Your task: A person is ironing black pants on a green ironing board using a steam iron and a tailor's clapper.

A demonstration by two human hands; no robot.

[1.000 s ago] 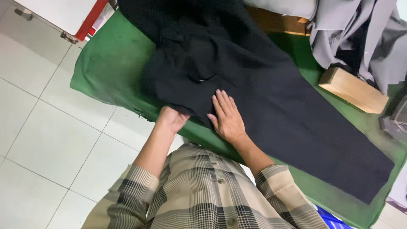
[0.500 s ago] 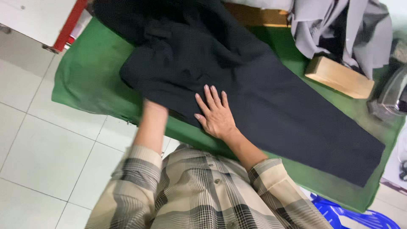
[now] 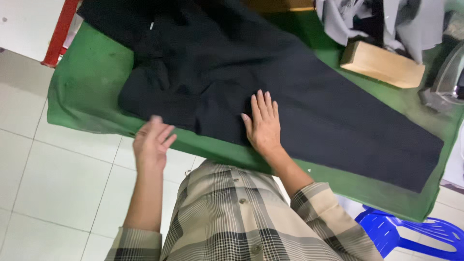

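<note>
While a pair of black trousers point(image 3: 251, 82) is spread over the green padded board point(image 3: 87, 87) that fills the upper and middle part of the frame, the right hand point(image 3: 263, 123) is laid flat on the cloth just right of centre, palm down, with the fingers straight and slightly spread. Nothing is gripped by it; the fabric is only pressed under the palm. The left hand point(image 3: 152, 142) is seen left of centre, at the near edge of the board, just below the dark hem of the garment. Its fingers are held loosely together and a little blurred, and whether the cloth is touched by them cannot be told; nothing is held in it. One trouser leg is stretched towards the lower right of the frame, and the bunched waist part is placed towards the upper left. A wooden block point(image 3: 382, 63) is set on the board at the upper right, with grey cloth point(image 3: 382, 21) heaped just behind it. A blue plastic chair point(image 3: 411, 232) is shown at the lower right, on the pale tiled floor point(image 3: 58, 183).
</note>
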